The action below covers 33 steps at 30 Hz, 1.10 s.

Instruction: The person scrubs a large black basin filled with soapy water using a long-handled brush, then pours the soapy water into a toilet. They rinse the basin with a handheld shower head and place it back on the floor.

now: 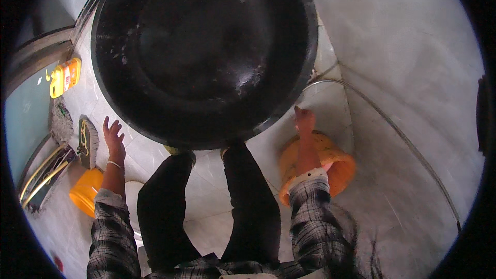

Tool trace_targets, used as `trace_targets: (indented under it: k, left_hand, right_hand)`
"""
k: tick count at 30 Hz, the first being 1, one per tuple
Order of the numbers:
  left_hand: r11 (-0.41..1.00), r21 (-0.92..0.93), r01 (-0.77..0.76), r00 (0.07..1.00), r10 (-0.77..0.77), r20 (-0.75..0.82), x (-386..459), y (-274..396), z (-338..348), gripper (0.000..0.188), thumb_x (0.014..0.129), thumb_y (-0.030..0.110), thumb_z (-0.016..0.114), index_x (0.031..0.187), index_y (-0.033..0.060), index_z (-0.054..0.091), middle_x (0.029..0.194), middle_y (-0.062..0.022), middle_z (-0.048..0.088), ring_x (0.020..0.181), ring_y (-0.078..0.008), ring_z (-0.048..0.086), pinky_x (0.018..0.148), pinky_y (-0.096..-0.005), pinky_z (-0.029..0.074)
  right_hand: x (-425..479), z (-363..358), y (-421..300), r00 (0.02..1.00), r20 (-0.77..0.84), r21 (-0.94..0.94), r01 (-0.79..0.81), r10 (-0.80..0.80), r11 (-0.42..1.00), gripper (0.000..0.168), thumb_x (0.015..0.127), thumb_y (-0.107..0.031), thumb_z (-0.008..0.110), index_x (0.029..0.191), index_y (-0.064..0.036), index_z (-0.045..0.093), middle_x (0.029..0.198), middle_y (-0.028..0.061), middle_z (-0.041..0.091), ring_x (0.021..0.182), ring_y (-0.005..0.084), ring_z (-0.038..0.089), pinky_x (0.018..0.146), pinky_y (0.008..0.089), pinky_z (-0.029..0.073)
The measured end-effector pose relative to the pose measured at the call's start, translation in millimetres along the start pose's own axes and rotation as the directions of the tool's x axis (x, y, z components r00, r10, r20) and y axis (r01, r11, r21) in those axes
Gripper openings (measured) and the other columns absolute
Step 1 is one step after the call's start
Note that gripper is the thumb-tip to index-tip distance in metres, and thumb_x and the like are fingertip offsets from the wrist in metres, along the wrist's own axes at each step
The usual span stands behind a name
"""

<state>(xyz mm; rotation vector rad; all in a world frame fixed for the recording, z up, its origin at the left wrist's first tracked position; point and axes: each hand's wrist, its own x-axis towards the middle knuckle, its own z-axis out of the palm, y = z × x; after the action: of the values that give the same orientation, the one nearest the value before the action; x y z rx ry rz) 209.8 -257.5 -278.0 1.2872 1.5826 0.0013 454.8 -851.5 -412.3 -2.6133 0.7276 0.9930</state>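
A large round black tub (205, 54) lies in front of me, with whitish foam patches on its dark inside and a wet shine near the lower right. My left hand (113, 135) is off the tub's lower left side, fingers apart and holding nothing. My right hand (304, 119) is near the tub's lower right rim, above an orange bucket (341, 170); its fingers look curled, and whether it touches or holds anything cannot be made out. The orange bucket is tipped, its mouth facing towards me.
A transparent hose (387, 118) runs from the tub's right side along the grey wall. At left are a yellow detergent jug (66, 77), a brush-like thing (89, 139) with a yellow cord, a yellow-orange container (87, 192) and a grey fluffy mat or mop head (61, 120).
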Motion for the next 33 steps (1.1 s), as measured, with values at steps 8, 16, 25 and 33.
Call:
trace_targets:
  k: [8, 16, 25, 33]
  left_hand:
    - [0.992, 0.121, -0.03, 1.0, 0.029, 0.008, 9, -9, -31, 0.065, 0.078, 0.021, 0.053, 0.138, 0.0208, 0.028, 0.125, -0.0119, 0.049, 0.108, -0.0219, 0.045, 0.089, -0.0437, 0.034]
    - [0.99, 0.125, -0.072, 0.988, 0.053, 0.148, -57, 14, -1, 0.057, 0.08, 0.011, 0.051, 0.135, 0.0167, 0.036, 0.107, -0.0068, 0.057, 0.084, -0.0136, 0.053, 0.069, -0.0253, 0.045]
    - [0.878, -0.321, -0.355, 0.59, 0.476, 0.652, -242, 56, 69, 0.053, 0.067, -0.009, 0.056, 0.116, 0.0057, 0.046, 0.137, -0.0128, 0.038, 0.125, -0.0309, 0.038, 0.099, -0.0354, 0.035]
    - [0.455, -0.89, -0.014, 0.649, 0.681, 0.338, -234, 30, -8, 0.056, 0.065, 0.009, 0.066, 0.118, 0.0075, 0.05, 0.108, -0.0104, 0.054, 0.099, -0.0238, 0.054, 0.085, -0.0312, 0.042]
  right_hand:
    - [21, 31, -34, 0.993, -0.071, -0.103, 0.091, -0.099, 0.99, 0.03, 0.073, -0.028, 0.069, 0.082, 0.0, 0.062, 0.088, 0.0172, 0.064, 0.083, 0.0302, 0.063, 0.074, 0.0366, 0.051]
    - [-75, -47, -19, 0.802, 0.588, 0.58, -0.508, 0.105, 0.637, 0.017, 0.084, -0.018, 0.057, 0.074, -0.004, 0.058, 0.059, 0.0047, 0.055, 0.051, 0.0141, 0.052, 0.042, 0.0245, 0.04]
    - [-415, -113, -226, 0.629, 0.708, 0.705, -0.62, -0.32, 0.344, 0.012, 0.089, -0.021, 0.053, 0.093, -0.01, 0.055, 0.087, 0.0018, 0.056, 0.058, 0.006, 0.043, 0.048, 0.0212, 0.033]
    - [-591, -52, -290, 0.244, 0.748, 0.621, -0.586, -0.618, 0.521, 0.021, 0.09, -0.028, 0.054, 0.103, -0.012, 0.052, 0.091, 0.0012, 0.057, 0.058, 0.0055, 0.044, 0.048, 0.0197, 0.031]
